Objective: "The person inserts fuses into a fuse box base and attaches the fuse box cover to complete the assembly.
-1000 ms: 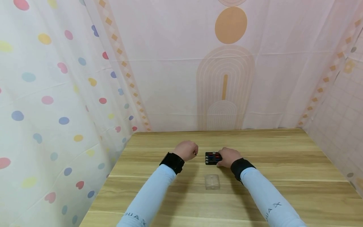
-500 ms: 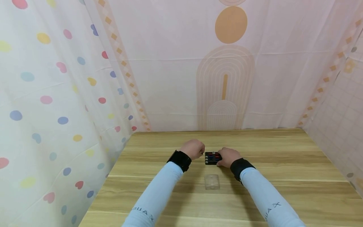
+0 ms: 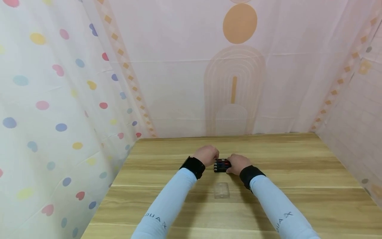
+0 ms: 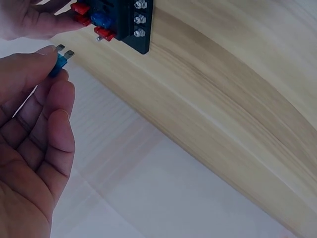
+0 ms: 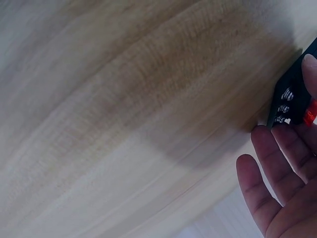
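Between left thumb and fingers I pinch a blue blade fuse (image 4: 58, 66), its two metal prongs pointing away from the fingertips. My left hand (image 3: 206, 155) is just beside the upper left of a black fuse block (image 3: 221, 166). Red and blue fuses stand in the block, and a row of metal screw terminals runs along one end, as the left wrist view shows. My right hand (image 3: 238, 164) grips the block by its right end, thumb on one side and fingers on the other. The prongs look apart from the block.
A clear plastic cover (image 3: 222, 191) lies on the wooden table (image 3: 283, 205), nearer to me than the block. Patterned curtains (image 3: 179, 83) hang behind the table and along both sides.
My left hand has moved right with the fuse, up to the block. My right hand keeps its grip on the block, which looks slightly tilted now. The cover stays in place.
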A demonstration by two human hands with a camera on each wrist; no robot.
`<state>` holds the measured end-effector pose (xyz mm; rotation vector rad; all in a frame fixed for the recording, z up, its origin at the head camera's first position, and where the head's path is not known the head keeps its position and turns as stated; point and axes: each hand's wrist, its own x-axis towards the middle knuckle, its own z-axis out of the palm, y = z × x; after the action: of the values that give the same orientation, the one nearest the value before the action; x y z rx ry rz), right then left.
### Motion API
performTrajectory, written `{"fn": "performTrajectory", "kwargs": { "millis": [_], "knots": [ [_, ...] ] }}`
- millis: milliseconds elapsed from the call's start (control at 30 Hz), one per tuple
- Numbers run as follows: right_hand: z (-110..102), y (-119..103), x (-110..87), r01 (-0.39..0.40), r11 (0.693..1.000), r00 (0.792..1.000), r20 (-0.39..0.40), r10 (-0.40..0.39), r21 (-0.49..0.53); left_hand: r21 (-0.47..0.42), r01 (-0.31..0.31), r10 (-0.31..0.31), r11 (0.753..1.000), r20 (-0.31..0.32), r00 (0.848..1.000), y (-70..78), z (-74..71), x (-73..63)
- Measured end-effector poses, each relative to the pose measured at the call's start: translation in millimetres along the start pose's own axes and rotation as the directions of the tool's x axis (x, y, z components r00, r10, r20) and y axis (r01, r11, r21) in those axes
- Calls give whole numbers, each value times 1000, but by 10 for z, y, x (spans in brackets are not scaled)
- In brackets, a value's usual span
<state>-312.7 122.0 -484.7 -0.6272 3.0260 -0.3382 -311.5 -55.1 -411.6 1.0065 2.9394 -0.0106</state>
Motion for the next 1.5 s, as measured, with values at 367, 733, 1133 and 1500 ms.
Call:
{"fn": "performTrajectory", "kwargs": {
  "millis": [367, 733, 1133, 1500],
  "knots": [
    [-21, 5, -4, 8, 999, 1000, -4, -8, 31, -19, -27, 27, 999, -8, 1000, 29, 126, 133],
    [-12, 27, 7, 10, 1000, 1000, 5, -10, 30, -18, -27, 27, 999, -8, 1000, 76, 232, 223],
    [-35, 20, -21, 27, 999, 1000, -10, -27, 22, -4, -36, 36, 999, 13, 999, 76, 403, 290],
    [-24, 24, -15, 27, 1000, 1000, -16, -27, 16, 32, -52, 52, 998, 6, 999, 96, 401, 261]
  ]
}}
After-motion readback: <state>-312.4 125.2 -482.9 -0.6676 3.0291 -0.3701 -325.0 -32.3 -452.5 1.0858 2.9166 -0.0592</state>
